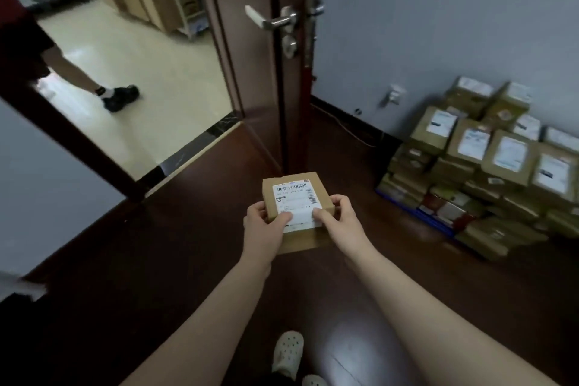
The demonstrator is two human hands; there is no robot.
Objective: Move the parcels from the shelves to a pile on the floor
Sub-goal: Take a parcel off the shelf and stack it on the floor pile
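A small brown cardboard parcel [294, 194] with a white barcode label on top is held in front of me over the dark wooden floor. My left hand [264, 224] grips its left near corner and my right hand [336, 219] grips its right near corner, thumbs on the label. A second brown box seems to lie under it, mostly hidden by my hands. To the right, against the grey wall, a pile of labelled parcels [488, 163] stands on the floor, several layers high.
An open dark wooden door [275, 78] with a metal handle stands straight ahead. Through the doorway at left, another person's leg and black shoe [120, 97] are on a pale floor, with shelves of boxes [163, 3] behind. My white shoes [288, 354] are below.
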